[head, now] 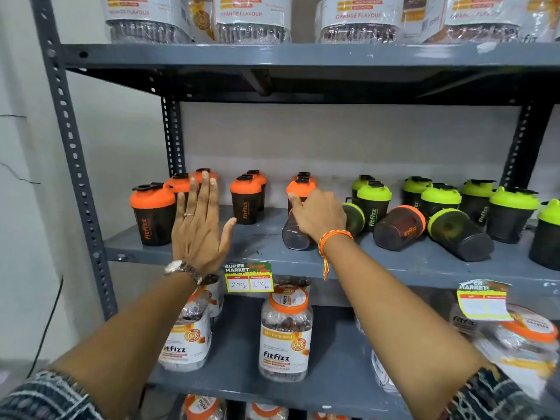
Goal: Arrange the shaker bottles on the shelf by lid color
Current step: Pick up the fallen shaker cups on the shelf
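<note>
Dark shaker bottles stand on the middle grey shelf (pixel 260 253). Orange-lid ones (pixel 153 213) fill the left half, green-lid ones (pixel 512 215) the right. My right hand (pixel 318 215) grips a tilted dark bottle (pixel 294 234) near the shelf's middle; its lid is hidden behind the hand. To its right lie a green-lid bottle (pixel 354 218), an orange-lid bottle (pixel 398 227) and another green-lid bottle (pixel 459 234), all on their sides. My left hand (pixel 200 225) is raised flat with fingers spread, holding nothing, in front of the orange group.
A price tag (pixel 248 277) hangs on the shelf's front edge, a second tag (pixel 483 300) further right. Clear jars with orange lids (pixel 286 331) stand on the shelf below. Large orange-flavour jars (pixel 251 16) sit above. A perforated steel post (pixel 72 153) borders the left.
</note>
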Available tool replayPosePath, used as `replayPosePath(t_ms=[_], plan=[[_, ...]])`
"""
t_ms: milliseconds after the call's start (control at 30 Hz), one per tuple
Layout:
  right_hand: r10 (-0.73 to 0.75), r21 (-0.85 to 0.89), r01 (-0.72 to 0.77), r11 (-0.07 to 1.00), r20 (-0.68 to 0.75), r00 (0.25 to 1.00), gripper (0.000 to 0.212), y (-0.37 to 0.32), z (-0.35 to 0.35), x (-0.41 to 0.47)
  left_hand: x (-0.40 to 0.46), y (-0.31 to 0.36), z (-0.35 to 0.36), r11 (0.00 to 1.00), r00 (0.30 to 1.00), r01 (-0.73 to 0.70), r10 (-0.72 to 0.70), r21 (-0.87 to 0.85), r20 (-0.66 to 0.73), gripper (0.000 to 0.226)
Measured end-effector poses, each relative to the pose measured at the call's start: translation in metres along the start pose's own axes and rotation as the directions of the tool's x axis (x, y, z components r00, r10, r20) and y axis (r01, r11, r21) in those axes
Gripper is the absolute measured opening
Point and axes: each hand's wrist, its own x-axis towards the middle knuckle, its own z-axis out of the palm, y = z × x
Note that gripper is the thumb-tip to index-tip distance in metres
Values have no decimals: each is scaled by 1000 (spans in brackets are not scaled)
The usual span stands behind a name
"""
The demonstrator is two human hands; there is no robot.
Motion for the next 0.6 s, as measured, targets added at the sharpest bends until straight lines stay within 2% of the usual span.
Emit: replayPosePath(t_ms=[67, 200, 467, 533, 567, 600], plan=[[38, -70, -34, 997, 62, 997, 69, -2, 4, -2, -10, -6, 0, 1000, 1000, 20, -19, -23, 21, 79], [73, -180, -39, 983, 184, 980, 69, -4, 14, -7, -41, -21, 20, 998, 995, 27, -21, -62, 95, 78], [166, -129, -135, 982, 271, 948, 59, -8, 24, -1, -80, -50, 43, 992, 977, 41, -15, -117, 213, 73], [211, -24, -218, 976, 364, 907, 56, -11, 21, 1, -85, -56, 44, 992, 975, 46, -19, -118, 219, 69], [250, 112, -324, 939, 423, 871, 51, -12, 22, 1, -87, -58, 43, 992, 975, 39, -12, -117, 221, 65], [287, 258, -451, 855, 489, 824, 45, -14, 22, 0, -88, -60, 42, 993, 975, 29, -2, -116, 221, 61]])
